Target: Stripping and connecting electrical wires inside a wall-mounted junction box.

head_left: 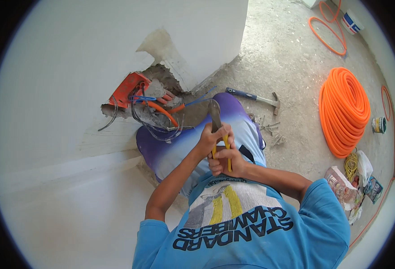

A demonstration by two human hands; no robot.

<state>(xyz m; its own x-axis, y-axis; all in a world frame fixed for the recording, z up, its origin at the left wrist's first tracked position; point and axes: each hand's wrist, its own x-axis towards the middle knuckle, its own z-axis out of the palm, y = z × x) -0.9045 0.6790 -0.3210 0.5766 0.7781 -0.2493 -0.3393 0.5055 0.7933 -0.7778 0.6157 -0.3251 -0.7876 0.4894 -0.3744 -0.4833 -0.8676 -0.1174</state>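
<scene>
A pair of pliers (pixel 216 117) with yellow handles is held upright over my lap, its jaws pointing away from me. My left hand (pixel 213 138) is closed around it just below the jaws. Lower down, my right hand (pixel 230 162) wraps round the handles. A thin wire reaches the jaws, but whether they grip it I cannot tell. Ahead to the left, an orange electrical box (pixel 126 91) sits tilted in a broken-out hole in the wall. Dark wires (pixel 139 117) and a blue wire (pixel 143 98) come out of it. Orange corrugated conduit (pixel 160 111) bends beside it.
A hammer (pixel 255 97) lies on the floor beyond my knee, with grey metal pieces (pixel 269 127) nearby. On the right are a large orange conduit coil (pixel 343 112), a small tin (pixel 378 125), yellow cord (pixel 351 166) and torn bags (pixel 343 186). A white bucket (pixel 351 22) stands far right.
</scene>
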